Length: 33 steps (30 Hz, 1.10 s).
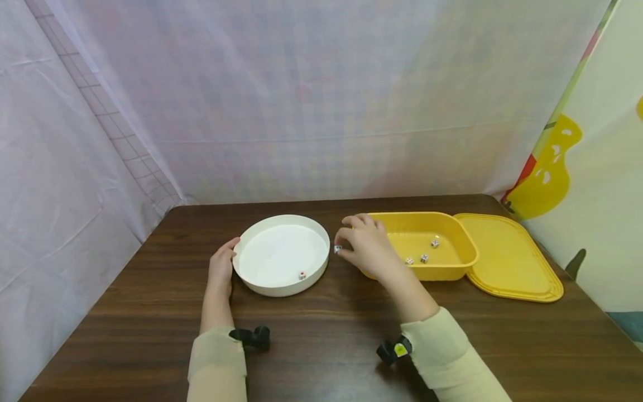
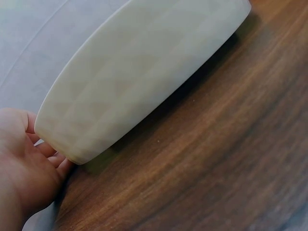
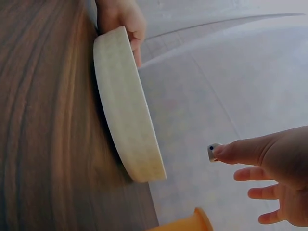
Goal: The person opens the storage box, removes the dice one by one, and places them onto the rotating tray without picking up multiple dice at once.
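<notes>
A white die (image 1: 337,249) with dark pips is pinched between the thumb and forefinger of my right hand (image 1: 369,248), in the gap between the two containers. In the right wrist view that die (image 3: 211,152) shows at the thumb tip, the other fingers spread apart below it. My left hand (image 1: 220,273) grips the left side of a round white tray (image 1: 281,290), thumb at the rim and fingers around its wall. One die (image 1: 302,275) lies inside the tray near its front right. Several dice, one of them a die (image 1: 435,244) at the right, lie in a yellow tub (image 1: 442,273).
Right of the tub, a yellow lid (image 1: 512,259) lies flat, its left edge against the tub. Everything rests on a dark wood table (image 1: 311,346). Pale curtains (image 1: 301,111) hang behind and at the left side.
</notes>
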{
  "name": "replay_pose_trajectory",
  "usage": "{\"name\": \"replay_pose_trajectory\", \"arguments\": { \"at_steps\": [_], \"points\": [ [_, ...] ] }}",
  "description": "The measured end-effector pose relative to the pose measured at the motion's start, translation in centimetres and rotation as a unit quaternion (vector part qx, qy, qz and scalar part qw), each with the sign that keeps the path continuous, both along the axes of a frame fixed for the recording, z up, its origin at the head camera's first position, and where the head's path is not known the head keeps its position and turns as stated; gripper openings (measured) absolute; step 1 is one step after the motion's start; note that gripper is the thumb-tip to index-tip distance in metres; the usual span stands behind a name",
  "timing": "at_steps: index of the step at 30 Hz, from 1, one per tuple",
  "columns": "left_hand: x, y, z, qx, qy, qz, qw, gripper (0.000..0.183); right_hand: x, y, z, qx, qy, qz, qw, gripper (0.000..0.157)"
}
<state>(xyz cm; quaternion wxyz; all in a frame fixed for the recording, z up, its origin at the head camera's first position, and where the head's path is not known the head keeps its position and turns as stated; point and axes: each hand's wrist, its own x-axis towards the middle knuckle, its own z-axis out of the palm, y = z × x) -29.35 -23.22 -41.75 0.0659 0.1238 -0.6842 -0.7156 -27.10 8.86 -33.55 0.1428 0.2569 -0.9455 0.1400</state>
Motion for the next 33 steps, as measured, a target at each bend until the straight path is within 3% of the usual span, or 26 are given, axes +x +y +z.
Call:
{"name": "replay_pose_trajectory", "arguments": {
  "at_steps": [17,33],
  "points": [
    [0.2,0.1,0.1,-0.018,0.015,0.0,0.9997,0.051,0.2,-2.7,-1.8,0.006,0.06,0.041,0.997,0.009],
    [0.1,0.2,0.1,-0.021,0.019,0.009,0.9996,0.051,-0.1,-4.0,-3.6,-0.005,0.065,0.054,0.996,0.01]
  ]
}}
